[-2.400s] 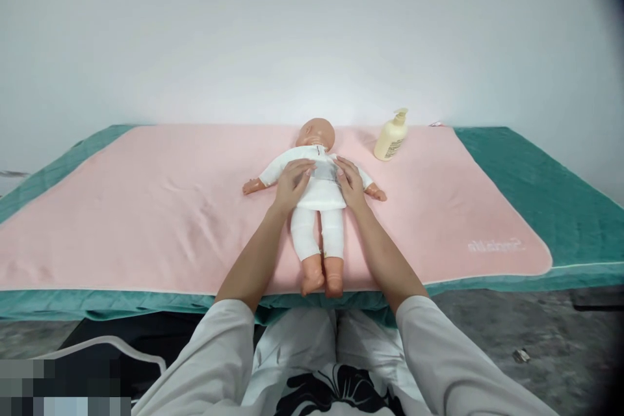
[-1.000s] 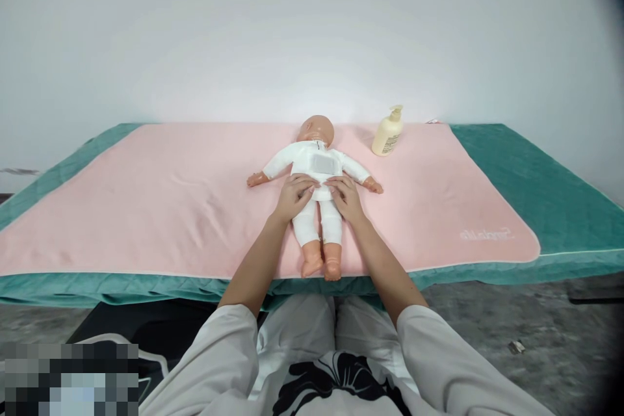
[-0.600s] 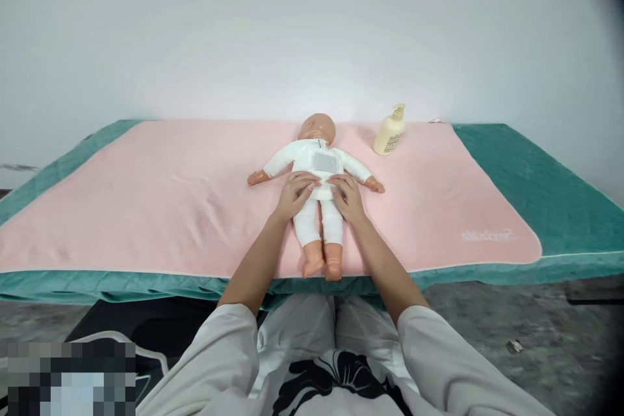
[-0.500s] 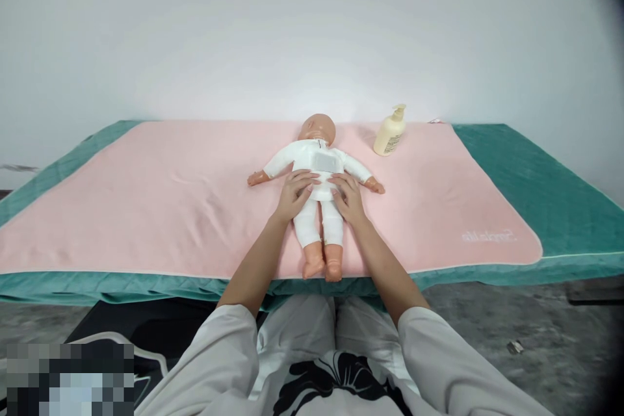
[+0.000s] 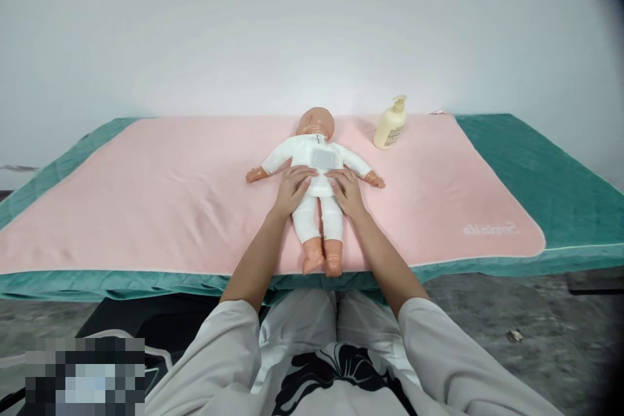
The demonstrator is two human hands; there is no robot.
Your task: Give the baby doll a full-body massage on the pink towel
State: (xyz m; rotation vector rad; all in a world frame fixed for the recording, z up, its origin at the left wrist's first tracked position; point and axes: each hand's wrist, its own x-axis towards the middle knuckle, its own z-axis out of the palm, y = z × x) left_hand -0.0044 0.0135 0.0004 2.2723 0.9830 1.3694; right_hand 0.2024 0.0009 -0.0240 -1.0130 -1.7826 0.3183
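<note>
Can't make out much at lower left: blocked by coarse pixels over part of a black shape (image 5: 151,315), kind unclear. Cut off at bottom: pale sleeves (image 5: 214,338) and black-printed shirt (image 5: 346,370). Cut off at right, dim: dark bar (image 5: 595,290) above grey floor (image 5: 480,305). Also on floor, tiny item (image 5: 514,336), too small to name. Lettering on pink mat (image 5: 170,188) reversed and soft; can't read. Same for small print on cream pump bottle (image 5: 390,128). Hidden: support beneath green quilted cover (image 5: 550,169).

Centred on mat, between and partly under both hands: doll (image 5: 320,185) in white, head at far side, arms spread, feet at near edge. Can't tell if front or back up. Grey patch in plain sight on upper torso, just beyond fingertips.

Left hand (image 5: 293,190) on left side of waist, right hand (image 5: 348,190) on right side, covering both flanks. Both palm down, fingers outstretched and slightly curved, thumbs inward, laid on without clasping. Undersides out of sight; can't judge pressure. Bottle standing near doll's head, beyond right hand, well apart from both.
</note>
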